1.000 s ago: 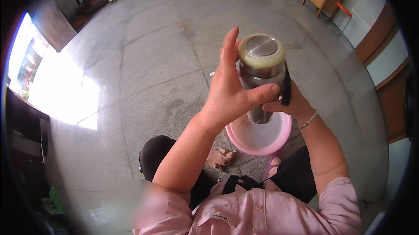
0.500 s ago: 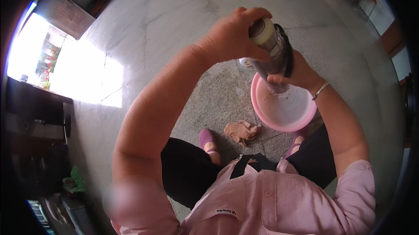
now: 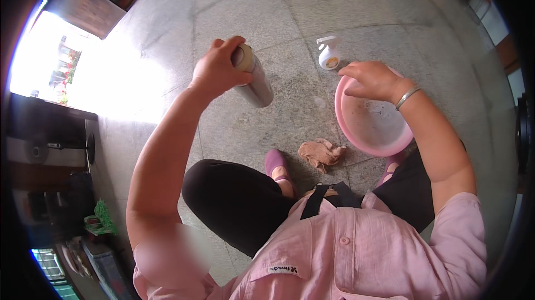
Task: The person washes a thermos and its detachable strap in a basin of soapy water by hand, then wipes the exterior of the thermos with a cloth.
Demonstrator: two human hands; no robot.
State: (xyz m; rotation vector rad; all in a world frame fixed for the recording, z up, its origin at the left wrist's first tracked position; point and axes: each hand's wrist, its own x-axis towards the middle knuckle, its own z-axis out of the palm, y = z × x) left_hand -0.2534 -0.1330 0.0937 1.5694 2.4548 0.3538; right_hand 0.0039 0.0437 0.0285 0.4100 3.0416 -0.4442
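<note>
A silvery metal thermos [image 3: 259, 88] with a cream-coloured top hangs tilted over the floor, gripped near that top by my left hand [image 3: 218, 66]. Its far side is out of sight. My right hand [image 3: 374, 80], with a bracelet at the wrist, is above the far left edge of a pink basin [image 3: 372, 148]. The thumb and fingers there are curved and apart, with nothing seen between them. Cloudy water with dark bits lies in the basin. Whether the fingertips touch its rim, I cannot tell.
A white spray bottle [image 3: 329, 57] stands on the grey floor just beyond the basin. A crumpled brown cloth [image 3: 321, 153] lies between my purple shoes [image 3: 276, 163]. Bright light from a doorway falls at the left, with dark furniture [image 3: 53, 149] below it.
My left hand has carried the thermos left, away from the basin. My right hand has let go of it and is now over the basin's edge. The spray bottle has come into full view.
</note>
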